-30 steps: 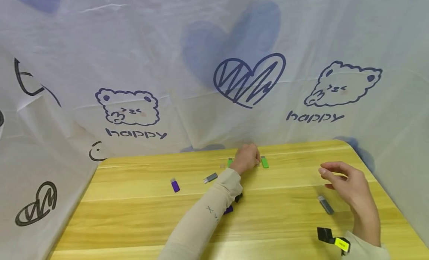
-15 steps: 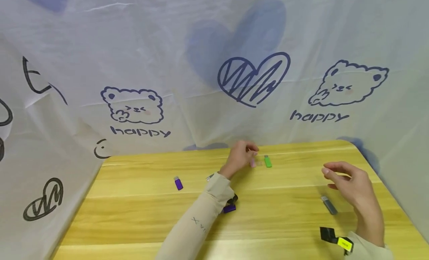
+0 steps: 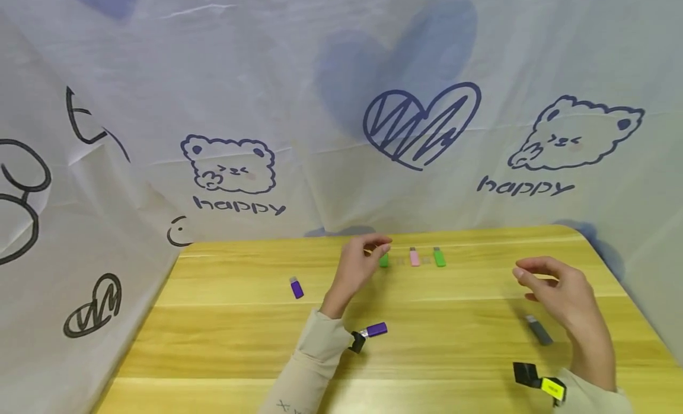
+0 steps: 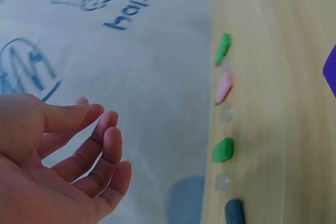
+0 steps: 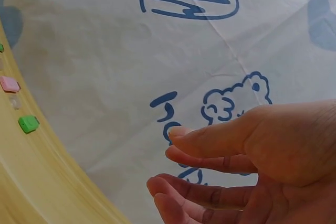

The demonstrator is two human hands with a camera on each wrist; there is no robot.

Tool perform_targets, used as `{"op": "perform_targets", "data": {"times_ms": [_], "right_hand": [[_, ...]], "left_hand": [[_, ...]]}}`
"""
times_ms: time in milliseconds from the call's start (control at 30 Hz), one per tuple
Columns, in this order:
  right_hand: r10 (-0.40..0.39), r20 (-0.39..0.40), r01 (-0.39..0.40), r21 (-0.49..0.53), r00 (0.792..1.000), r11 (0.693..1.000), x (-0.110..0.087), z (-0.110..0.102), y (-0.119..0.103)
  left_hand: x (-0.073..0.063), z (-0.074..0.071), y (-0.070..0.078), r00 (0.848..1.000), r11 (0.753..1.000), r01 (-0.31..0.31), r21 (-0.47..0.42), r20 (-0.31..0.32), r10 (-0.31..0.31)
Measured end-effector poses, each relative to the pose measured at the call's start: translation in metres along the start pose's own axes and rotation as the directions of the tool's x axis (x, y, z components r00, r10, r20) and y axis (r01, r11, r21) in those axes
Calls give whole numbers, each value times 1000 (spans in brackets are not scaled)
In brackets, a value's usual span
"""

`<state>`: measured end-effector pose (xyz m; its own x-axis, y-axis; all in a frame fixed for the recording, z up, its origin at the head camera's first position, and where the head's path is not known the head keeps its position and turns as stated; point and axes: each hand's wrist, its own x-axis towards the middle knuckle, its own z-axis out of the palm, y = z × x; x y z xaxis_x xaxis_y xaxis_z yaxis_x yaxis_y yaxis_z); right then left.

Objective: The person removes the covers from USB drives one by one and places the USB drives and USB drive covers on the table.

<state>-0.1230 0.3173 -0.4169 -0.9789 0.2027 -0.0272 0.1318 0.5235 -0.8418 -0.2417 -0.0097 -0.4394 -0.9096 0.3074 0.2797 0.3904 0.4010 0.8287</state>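
In the head view my left hand [image 3: 356, 271] hovers over the back of the table, fingers loosely bent and holding nothing. Just beyond its fingertips lies a green USB stick [image 3: 384, 260]. To the right follow a pink USB stick [image 3: 414, 257] and a second green USB stick [image 3: 439, 257], with small clear pieces [image 4: 226, 113] between. The left wrist view also has a dark grey USB stick [image 4: 234, 212] at this row's end, hidden in the head view. My right hand [image 3: 565, 301] hangs with relaxed fingers, nothing held, above another grey USB stick [image 3: 539, 330].
One purple USB stick [image 3: 296, 287] lies left of my left hand, another purple USB stick [image 3: 377, 329] beside the left wrist's black camera strap [image 3: 357, 341]. A printed white cloth [image 3: 320, 165] hangs behind the wooden table [image 3: 240, 343].
My left hand has drawn back leftward along the row, uncovering the pink USB stick and the clear pieces. The right hand stays put. The head view has turned slightly left.
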Motion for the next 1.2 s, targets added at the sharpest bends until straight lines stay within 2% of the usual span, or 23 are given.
{"op": "perform_targets", "data": {"times_ms": [100,267,467,700,833,967,1200], "right_hand": [[-11,5,11,-12,1000,1000,1,2,-1],[-29,12,29,-25,1000,999,2,6,-3],[-25,21,26,-57,999,998,6,14,-1],[-70,66,79,-146,995,986,11,30,3],[-115,73,129,-227,991,965,11,31,4],[-154,103,179,-321,983,930,12,26,8],[-106,189,181,-445,976,877,9,13,26]], "left_hand": [[-9,-9,-1,999,1000,-3,-29,-32,2],[-18,-19,-3,999,998,-6,-57,-32,5],[-24,-23,-11,998,996,-14,-92,-63,9],[-26,-27,-14,996,994,5,-112,-87,-15],[-28,-29,-13,997,992,12,-122,-79,-21],[-29,-33,-11,996,991,26,-133,-78,-37],[-33,-44,-9,997,992,40,-124,-67,-48]]}}
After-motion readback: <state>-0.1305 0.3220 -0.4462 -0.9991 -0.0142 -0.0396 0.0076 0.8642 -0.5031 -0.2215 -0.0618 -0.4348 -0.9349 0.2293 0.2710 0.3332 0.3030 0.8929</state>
